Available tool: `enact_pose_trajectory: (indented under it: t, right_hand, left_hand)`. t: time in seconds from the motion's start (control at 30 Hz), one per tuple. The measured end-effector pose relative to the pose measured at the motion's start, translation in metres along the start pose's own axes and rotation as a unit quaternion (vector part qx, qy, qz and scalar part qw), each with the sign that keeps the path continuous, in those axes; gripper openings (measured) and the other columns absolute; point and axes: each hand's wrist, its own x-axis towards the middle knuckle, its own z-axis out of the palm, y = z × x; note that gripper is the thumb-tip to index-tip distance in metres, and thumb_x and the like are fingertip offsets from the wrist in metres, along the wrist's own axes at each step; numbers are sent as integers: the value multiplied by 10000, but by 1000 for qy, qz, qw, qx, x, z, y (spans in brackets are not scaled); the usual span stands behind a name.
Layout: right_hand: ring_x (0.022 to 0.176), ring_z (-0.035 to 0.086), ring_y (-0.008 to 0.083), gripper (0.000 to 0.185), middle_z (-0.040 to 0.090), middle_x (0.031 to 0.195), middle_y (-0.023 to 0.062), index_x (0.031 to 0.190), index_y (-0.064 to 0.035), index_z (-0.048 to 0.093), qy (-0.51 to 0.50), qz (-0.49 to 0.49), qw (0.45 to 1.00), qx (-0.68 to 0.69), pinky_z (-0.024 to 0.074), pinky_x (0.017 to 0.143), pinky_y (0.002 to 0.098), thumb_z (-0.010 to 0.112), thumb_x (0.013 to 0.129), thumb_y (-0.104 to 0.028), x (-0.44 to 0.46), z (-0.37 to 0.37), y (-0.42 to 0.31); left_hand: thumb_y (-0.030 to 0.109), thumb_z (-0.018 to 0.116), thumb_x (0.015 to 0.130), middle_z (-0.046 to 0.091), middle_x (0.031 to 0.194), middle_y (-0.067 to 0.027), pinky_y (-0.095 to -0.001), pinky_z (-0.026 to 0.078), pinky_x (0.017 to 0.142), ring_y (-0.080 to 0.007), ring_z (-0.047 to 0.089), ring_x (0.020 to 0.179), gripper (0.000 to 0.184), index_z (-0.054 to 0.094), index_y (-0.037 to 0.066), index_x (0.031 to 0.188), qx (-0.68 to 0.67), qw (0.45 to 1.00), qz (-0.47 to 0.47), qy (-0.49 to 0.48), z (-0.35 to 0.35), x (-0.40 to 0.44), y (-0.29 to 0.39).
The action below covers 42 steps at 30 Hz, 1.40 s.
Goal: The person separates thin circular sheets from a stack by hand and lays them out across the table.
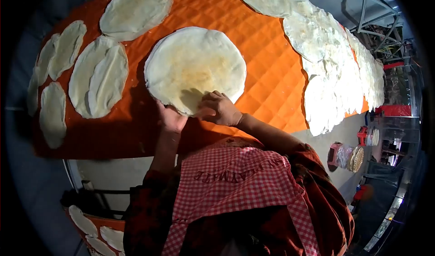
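A round, pale flatbread with a browned middle lies on the orange cloth in front of me. It looks thick at the rim, possibly several layers. My left hand is turned up at its near left edge, with fingertips tucked under the bread and out of sight. At the near edge, my right hand bends its fingers over the rim and grips it from above. The right hand's shadow falls on the bread.
Folded and flat breads lie to the left, with another round one behind them. Overlapping sheets cover the right side of the orange cloth. A second surface with breads stands lower left. Red stools stand on the floor at right.
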Motion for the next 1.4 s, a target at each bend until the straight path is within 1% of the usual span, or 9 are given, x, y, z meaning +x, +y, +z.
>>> enact_pose_trajectory:
  t: [0.1, 0.2, 0.33, 0.6, 0.73, 0.8, 0.93, 1.17, 1.4]
  right_hand:
    - [997, 510, 306, 405, 547, 1085, 123, 983, -63, 611, 7, 25, 998, -49, 431, 863, 401, 714, 722, -354, 18, -8, -27]
    - [1020, 501, 318, 454, 536, 1108, 134, 1033, -62, 588, 19, 36, 998, -47, 421, 881, 413, 701, 731, -382, 48, 9, -31]
    - [1110, 456, 320, 542, 483, 1199, 140, 1113, -65, 561, -44, 114, 991, -52, 401, 899, 432, 615, 762, -475, 79, 27, -34]
    - [929, 572, 376, 434, 613, 958, 200, 985, -30, 605, -141, 245, 959, 7, 451, 810, 404, 643, 733, -382, 130, 15, -50]
    - [881, 605, 343, 368, 628, 934, 205, 1011, -21, 606, -127, 193, 973, -16, 466, 787, 364, 590, 804, -325, 107, 2, -51]
    - [932, 604, 304, 341, 628, 985, 202, 1068, -8, 591, -126, 223, 961, 105, 459, 817, 348, 571, 836, -257, 89, -17, -54]
    - [876, 606, 236, 261, 639, 962, 175, 1033, -3, 611, -125, 223, 945, 202, 462, 802, 325, 577, 827, -160, 67, -16, -32]
    - [869, 606, 205, 250, 646, 956, 173, 1002, 53, 610, -69, 243, 932, 259, 464, 793, 308, 575, 848, -142, 60, -17, -21]
    - [903, 589, 185, 291, 647, 966, 156, 1058, 48, 603, -25, 248, 920, 301, 466, 799, 297, 553, 878, -176, 47, -20, -8]
  left_hand:
    - [573, 450, 856, 413, 1341, -66, -423, 338, 1013, -258, 401, 1206, 671, 365, 114, 1338, 30, 999, -13, 34, -7, -8, 2]
    - [628, 394, 851, 425, 1305, -86, -422, 405, 965, -268, 432, 1180, 703, 354, 113, 1328, -131, 952, -126, -247, -25, 4, 7]
    - [606, 381, 870, 463, 1255, -82, -412, 446, 913, -250, 464, 1143, 658, 364, 123, 1317, -7, 1000, -26, -12, 2, -4, 0]
    - [477, 363, 943, 434, 1272, -36, -335, 376, 979, -181, 440, 1160, 543, 321, 104, 1335, 144, 989, 0, 27, -33, 2, -11]
    - [391, 369, 957, 472, 1225, -42, -326, 387, 951, -170, 461, 1130, 487, 331, 90, 1337, 362, 927, 98, -22, 22, -39, -26]
    - [365, 377, 954, 493, 1204, -51, -329, 392, 944, -177, 475, 1113, 458, 367, 81, 1314, 258, 966, 3, 4, 10, -41, -17]
    - [326, 444, 923, 517, 1181, -79, -351, 413, 909, -215, 509, 1060, 422, 438, 42, 1236, 157, 979, 42, 126, 18, -37, 0]
    - [86, 540, 846, 537, 1141, -101, -322, 395, 915, -203, 513, 1051, 399, 439, 4, 1224, 433, 890, 136, 40, 16, -26, 7]
    - [-11, 559, 806, 536, 1160, -104, -308, 392, 925, -192, 506, 1072, 417, 451, -37, 1208, 357, 922, 110, 105, 29, -21, -5]
